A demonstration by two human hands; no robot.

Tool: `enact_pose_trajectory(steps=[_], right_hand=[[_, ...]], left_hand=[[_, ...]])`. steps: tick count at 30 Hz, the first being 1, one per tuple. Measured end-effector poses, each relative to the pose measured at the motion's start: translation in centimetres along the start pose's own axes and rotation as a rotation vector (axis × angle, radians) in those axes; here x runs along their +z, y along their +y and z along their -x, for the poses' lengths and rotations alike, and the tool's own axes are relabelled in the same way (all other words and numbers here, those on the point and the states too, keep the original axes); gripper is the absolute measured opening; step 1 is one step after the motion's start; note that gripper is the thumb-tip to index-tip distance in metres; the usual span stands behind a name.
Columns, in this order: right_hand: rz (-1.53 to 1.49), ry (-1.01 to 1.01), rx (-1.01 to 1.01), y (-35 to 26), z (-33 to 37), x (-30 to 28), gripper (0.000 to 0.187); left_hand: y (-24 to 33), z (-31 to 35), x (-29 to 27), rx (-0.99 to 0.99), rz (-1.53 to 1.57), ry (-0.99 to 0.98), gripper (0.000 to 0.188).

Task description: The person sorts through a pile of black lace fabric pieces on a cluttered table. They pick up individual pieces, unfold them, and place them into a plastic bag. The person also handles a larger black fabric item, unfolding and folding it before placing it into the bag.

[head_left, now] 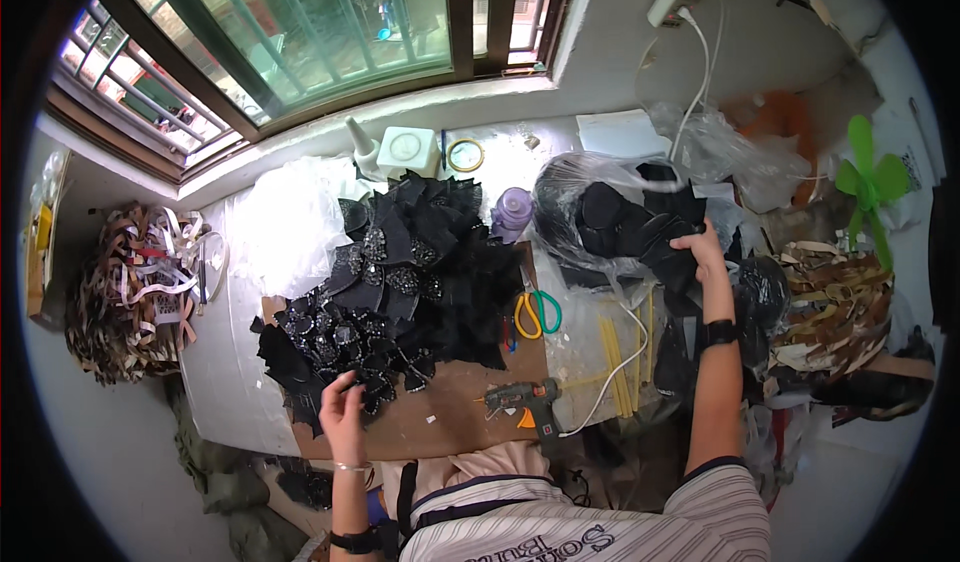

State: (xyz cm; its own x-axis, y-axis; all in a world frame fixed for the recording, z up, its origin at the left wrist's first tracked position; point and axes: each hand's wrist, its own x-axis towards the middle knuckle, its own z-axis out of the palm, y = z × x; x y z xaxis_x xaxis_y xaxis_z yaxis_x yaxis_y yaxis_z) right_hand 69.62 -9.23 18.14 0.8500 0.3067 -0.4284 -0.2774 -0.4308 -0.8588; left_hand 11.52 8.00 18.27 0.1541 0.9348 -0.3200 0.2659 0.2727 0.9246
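A large heap of black fabric pieces (390, 272), many with sparkling beaded trim, covers the left and middle of the table. At its near edge is my left hand (343, 422), its fingers bent together; whatever lies between them is too small and dark to make out. Farther right, my right hand (703, 254) grips a black fabric piece (668, 247) at the edge of a clear plastic bag (560, 202) of similar black pieces. A glue gun (530, 405) with a white cord lies on the brown board (450, 402) between my hands.
Scissors (537, 314) with yellow and green handles and yellow glue sticks (615, 362) lie mid-table. Behind stand a purple-lidded jar (512, 212) and white container (408, 150). Strip bundles hang left (135, 292) and right (830, 307); a green fan (872, 182) is at right.
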Motion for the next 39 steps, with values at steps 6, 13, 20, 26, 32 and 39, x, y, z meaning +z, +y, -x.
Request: enact_pose_trajectory(steps=[6, 13, 20, 26, 32, 39], right_hand=[[-0.539, -0.386, -0.02, 3.7, 11.5, -0.7, 0.055], [-0.712, -0.794, 0.162, 7.8, 26.6, 9.5, 0.061], [-0.633, -1.074, 0.262, 9.8, 39.0, 19.1, 0.088], [-0.696, -1.117, 0.503, 10.4, 45.4, 24.1, 0.089], [-0.308, -0.985, 0.391, 9.6, 50.6, 30.9, 0.052], [-0.735, -1.195, 0.706, 9.1, 53.2, 33.1, 0.063]], left_hand=[[4.7, 1.8, 8.6, -0.107, 0.14, -0.681, 0.029], [6.1, 4.3, 11.8, -0.138, 0.432, -1.113, 0.107], [6.6, 6.2, 1.5, -0.205, 0.582, -0.409, 0.034], [3.0, 6.9, -9.4, 0.294, 0.122, -0.265, 0.05], [5.0, 4.8, -17.3, -0.044, 0.221, -0.515, 0.038], [3.4, 0.5, -26.3, -0.033, 0.729, -0.252, 0.036]])
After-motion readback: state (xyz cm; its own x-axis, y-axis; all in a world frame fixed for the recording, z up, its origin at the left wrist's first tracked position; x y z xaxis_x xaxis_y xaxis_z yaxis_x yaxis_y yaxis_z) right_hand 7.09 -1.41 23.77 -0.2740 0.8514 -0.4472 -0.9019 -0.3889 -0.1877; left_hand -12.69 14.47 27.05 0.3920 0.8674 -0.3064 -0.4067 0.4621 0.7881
